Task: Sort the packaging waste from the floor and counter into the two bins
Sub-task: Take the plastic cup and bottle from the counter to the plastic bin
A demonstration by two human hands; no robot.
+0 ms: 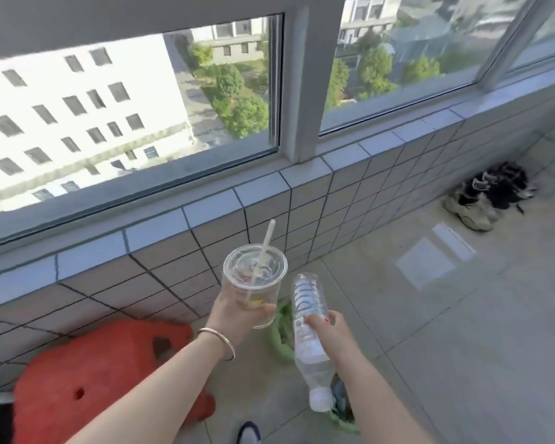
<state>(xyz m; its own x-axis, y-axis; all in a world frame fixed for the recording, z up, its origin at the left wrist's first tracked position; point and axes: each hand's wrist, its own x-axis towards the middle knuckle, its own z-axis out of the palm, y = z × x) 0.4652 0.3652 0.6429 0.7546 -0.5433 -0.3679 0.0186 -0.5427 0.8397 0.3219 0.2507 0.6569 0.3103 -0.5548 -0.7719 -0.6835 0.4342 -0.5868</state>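
My left hand (229, 315) grips a clear plastic cup (253, 280) with a lid and a pale straw, held upright; a little yellowish residue lies at its bottom. A clear plastic water bottle (308, 331) with a white cap is held by my right hand (327, 328) round its middle, cap pointing down toward me. Both are held in front of me above the tiled floor. Behind the bottle and my right arm, something green (281, 334) sits on the floor, mostly hidden; I cannot tell what it is.
A red plastic stool (103, 373) lies by the low tiled wall (302, 213) under the windows at lower left. Several shoes (487, 197) sit on the floor at far right. Grey floor tiles (446, 315) stretch to the right.
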